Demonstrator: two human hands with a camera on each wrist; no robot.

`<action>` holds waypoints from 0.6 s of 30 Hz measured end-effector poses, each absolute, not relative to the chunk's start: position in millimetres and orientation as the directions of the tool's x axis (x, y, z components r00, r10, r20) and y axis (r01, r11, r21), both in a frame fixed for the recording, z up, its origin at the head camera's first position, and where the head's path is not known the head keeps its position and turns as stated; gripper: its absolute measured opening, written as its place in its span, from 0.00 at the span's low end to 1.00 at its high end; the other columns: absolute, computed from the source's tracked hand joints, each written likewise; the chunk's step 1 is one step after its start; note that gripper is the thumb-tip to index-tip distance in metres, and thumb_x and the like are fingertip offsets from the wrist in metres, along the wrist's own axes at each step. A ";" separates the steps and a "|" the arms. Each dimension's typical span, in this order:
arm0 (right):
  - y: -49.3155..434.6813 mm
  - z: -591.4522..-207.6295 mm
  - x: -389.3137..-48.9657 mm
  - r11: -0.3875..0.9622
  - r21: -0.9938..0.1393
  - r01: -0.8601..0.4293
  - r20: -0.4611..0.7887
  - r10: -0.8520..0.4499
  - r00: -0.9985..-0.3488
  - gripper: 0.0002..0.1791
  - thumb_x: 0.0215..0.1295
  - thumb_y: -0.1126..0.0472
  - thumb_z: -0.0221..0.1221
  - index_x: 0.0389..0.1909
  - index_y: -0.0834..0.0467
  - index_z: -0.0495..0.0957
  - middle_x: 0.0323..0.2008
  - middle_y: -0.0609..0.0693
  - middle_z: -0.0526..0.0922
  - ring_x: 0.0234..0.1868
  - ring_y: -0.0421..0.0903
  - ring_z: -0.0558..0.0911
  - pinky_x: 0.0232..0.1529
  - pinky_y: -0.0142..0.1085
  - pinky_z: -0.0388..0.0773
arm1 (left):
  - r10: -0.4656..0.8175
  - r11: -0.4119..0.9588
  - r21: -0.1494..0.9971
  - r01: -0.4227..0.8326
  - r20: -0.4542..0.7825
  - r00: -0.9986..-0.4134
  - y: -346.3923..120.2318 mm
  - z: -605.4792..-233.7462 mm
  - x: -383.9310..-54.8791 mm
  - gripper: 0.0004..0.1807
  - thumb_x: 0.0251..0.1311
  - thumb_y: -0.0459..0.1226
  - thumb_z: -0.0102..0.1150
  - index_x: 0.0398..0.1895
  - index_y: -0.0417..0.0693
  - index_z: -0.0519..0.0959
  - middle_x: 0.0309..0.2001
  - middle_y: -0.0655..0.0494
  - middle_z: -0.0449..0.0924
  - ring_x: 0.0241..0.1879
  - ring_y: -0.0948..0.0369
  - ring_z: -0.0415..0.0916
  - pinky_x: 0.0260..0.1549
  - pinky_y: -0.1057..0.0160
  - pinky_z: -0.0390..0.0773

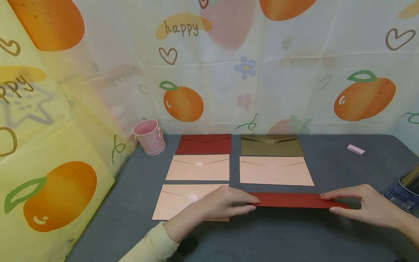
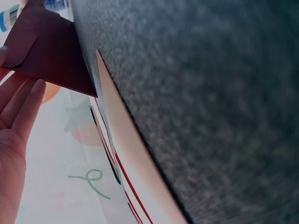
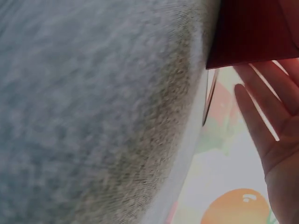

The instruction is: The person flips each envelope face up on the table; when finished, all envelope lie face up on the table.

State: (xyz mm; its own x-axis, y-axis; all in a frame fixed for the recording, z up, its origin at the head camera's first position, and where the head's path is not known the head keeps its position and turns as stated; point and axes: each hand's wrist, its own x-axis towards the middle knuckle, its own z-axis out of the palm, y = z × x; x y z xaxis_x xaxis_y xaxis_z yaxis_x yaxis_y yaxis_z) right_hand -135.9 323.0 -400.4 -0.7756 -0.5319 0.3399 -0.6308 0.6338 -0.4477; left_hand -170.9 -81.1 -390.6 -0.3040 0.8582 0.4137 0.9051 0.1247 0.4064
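Observation:
Both hands hold a red envelope point(image 1: 291, 200) by its two short ends, tilted so that it looks thin in the head view. My left hand point(image 1: 226, 202) pinches its left end, and my right hand point(image 1: 370, 205) pinches the right end between thumb and fingers. In the left wrist view the envelope point(image 2: 51, 51) shows its flap side, with one lower corner close to the table. Partly under the left forearm lies a pale peach envelope point(image 1: 178, 203). Beyond it are another peach envelope point(image 1: 193, 173) and a red one point(image 1: 204, 147). A third peach envelope point(image 1: 275, 174) lies below an olive envelope point(image 1: 271, 148).
A small pink bucket point(image 1: 152, 142) stands at the back left of the grey table point(image 1: 124, 218). At the back right lies a small pink block point(image 1: 355, 149). A dark blue container point(image 1: 400, 194) with things in it is beside the right hand. Fruit-patterned cloth point(image 1: 212, 76) hangs behind.

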 end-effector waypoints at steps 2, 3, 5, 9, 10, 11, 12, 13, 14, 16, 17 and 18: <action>321.3 -399.7 -137.2 0.608 -0.465 -0.644 0.387 -0.514 -0.765 0.22 0.45 0.66 0.75 0.42 0.43 0.86 0.38 0.36 0.86 0.37 0.31 0.83 0.35 0.21 0.75 | 0.836 0.120 0.392 0.912 0.455 -0.306 -82.0 -390.1 -172.3 0.14 0.61 0.34 0.64 0.50 0.45 0.84 0.46 0.58 0.85 0.49 0.75 0.77 0.47 0.78 0.73; 320.3 -399.1 -138.0 0.596 -0.471 -0.650 0.408 -0.506 -0.760 0.22 0.44 0.67 0.75 0.41 0.43 0.87 0.36 0.36 0.86 0.35 0.31 0.83 0.34 0.21 0.74 | 0.823 0.119 0.384 0.916 0.477 -0.307 -82.2 -390.2 -173.1 0.14 0.61 0.33 0.65 0.50 0.44 0.84 0.45 0.58 0.85 0.48 0.75 0.78 0.46 0.78 0.73; 318.8 -397.8 -139.7 0.573 -0.479 -0.665 0.441 -0.498 -0.746 0.22 0.44 0.71 0.74 0.40 0.45 0.87 0.34 0.37 0.86 0.33 0.31 0.82 0.33 0.20 0.73 | 0.795 0.127 0.371 0.920 0.516 -0.318 -82.2 -390.2 -174.6 0.13 0.59 0.32 0.65 0.49 0.44 0.84 0.43 0.57 0.86 0.46 0.75 0.79 0.44 0.78 0.74; 315.0 -395.3 -143.4 0.568 -0.458 -0.684 0.488 -0.483 -0.727 0.24 0.44 0.76 0.71 0.38 0.46 0.87 0.32 0.36 0.86 0.31 0.29 0.81 0.31 0.20 0.72 | 0.732 0.167 0.416 0.894 0.555 -0.395 -82.0 -390.1 -176.9 0.14 0.57 0.30 0.67 0.47 0.43 0.85 0.41 0.56 0.86 0.41 0.73 0.81 0.39 0.79 0.75; 314.0 -394.7 -144.2 0.575 -0.447 -0.685 0.500 -0.475 -0.724 0.24 0.44 0.76 0.71 0.38 0.46 0.86 0.32 0.35 0.85 0.31 0.29 0.80 0.31 0.19 0.72 | 0.715 0.178 0.441 0.880 0.557 -0.423 -81.8 -389.8 -177.4 0.14 0.57 0.29 0.67 0.47 0.43 0.85 0.41 0.56 0.86 0.39 0.73 0.80 0.37 0.79 0.75; 312.7 -394.2 -144.9 0.587 -0.437 -0.682 0.512 -0.461 -0.725 0.25 0.43 0.77 0.71 0.37 0.45 0.86 0.31 0.34 0.85 0.30 0.28 0.80 0.30 0.19 0.72 | 0.697 0.182 0.475 0.861 0.554 -0.454 -81.4 -389.4 -177.8 0.13 0.57 0.29 0.67 0.46 0.43 0.85 0.41 0.56 0.86 0.38 0.73 0.80 0.36 0.78 0.75; 311.4 -393.5 -145.3 0.598 -0.430 -0.676 0.522 -0.447 -0.727 0.25 0.42 0.77 0.71 0.36 0.44 0.86 0.30 0.33 0.85 0.30 0.27 0.79 0.30 0.19 0.72 | 0.680 0.187 0.510 0.840 0.550 -0.485 -80.9 -389.3 -178.4 0.13 0.57 0.29 0.66 0.46 0.42 0.85 0.40 0.55 0.87 0.37 0.73 0.80 0.35 0.78 0.76; 309.9 -392.8 -145.4 0.607 -0.432 -0.667 0.527 -0.430 -0.733 0.24 0.43 0.76 0.71 0.35 0.43 0.86 0.30 0.32 0.84 0.29 0.27 0.79 0.29 0.20 0.72 | 0.662 0.193 0.539 0.820 0.546 -0.514 -80.6 -388.8 -178.7 0.12 0.58 0.29 0.66 0.46 0.43 0.85 0.40 0.55 0.87 0.36 0.73 0.80 0.35 0.77 0.76; 308.2 -392.1 -145.4 0.612 -0.441 -0.657 0.530 -0.413 -0.741 0.24 0.43 0.76 0.71 0.34 0.43 0.86 0.29 0.32 0.84 0.28 0.27 0.78 0.28 0.20 0.71 | 0.642 0.190 0.579 0.793 0.537 -0.547 -80.3 -388.2 -178.7 0.11 0.59 0.30 0.66 0.45 0.43 0.85 0.39 0.55 0.87 0.36 0.72 0.80 0.35 0.75 0.77; 304.7 -390.5 -144.6 0.613 -0.481 -0.626 0.520 -0.375 -0.767 0.21 0.46 0.75 0.70 0.32 0.43 0.86 0.26 0.33 0.83 0.24 0.29 0.77 0.25 0.21 0.70 | 0.601 0.188 0.649 0.737 0.518 -0.609 -79.9 -387.2 -178.7 0.10 0.60 0.31 0.64 0.45 0.43 0.86 0.39 0.55 0.87 0.36 0.71 0.81 0.35 0.72 0.79; 303.0 -389.7 -143.9 0.608 -0.514 -0.605 0.505 -0.355 -0.786 0.20 0.48 0.75 0.70 0.31 0.44 0.85 0.25 0.34 0.83 0.23 0.30 0.76 0.24 0.23 0.70 | 0.581 0.186 0.685 0.704 0.502 -0.641 -80.0 -386.7 -178.3 0.09 0.61 0.32 0.64 0.44 0.43 0.86 0.38 0.55 0.87 0.36 0.70 0.81 0.36 0.71 0.80; 301.4 -388.9 -143.2 0.606 -0.542 -0.582 0.489 -0.335 -0.805 0.18 0.50 0.74 0.70 0.31 0.45 0.85 0.24 0.35 0.83 0.21 0.31 0.75 0.23 0.24 0.69 | 0.560 0.186 0.717 0.672 0.484 -0.672 -80.2 -386.1 -177.8 0.09 0.62 0.33 0.64 0.44 0.44 0.86 0.38 0.55 0.87 0.36 0.69 0.81 0.36 0.69 0.80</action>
State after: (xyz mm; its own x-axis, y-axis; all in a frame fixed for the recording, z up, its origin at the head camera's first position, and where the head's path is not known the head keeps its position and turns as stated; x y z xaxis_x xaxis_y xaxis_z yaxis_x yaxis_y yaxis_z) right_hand -143.2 301.4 -388.9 -0.8052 -0.3354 0.4891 -0.5819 0.6059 -0.5424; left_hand -177.8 -80.2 -386.1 -0.6719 0.5604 0.4843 0.6719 0.1858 0.7170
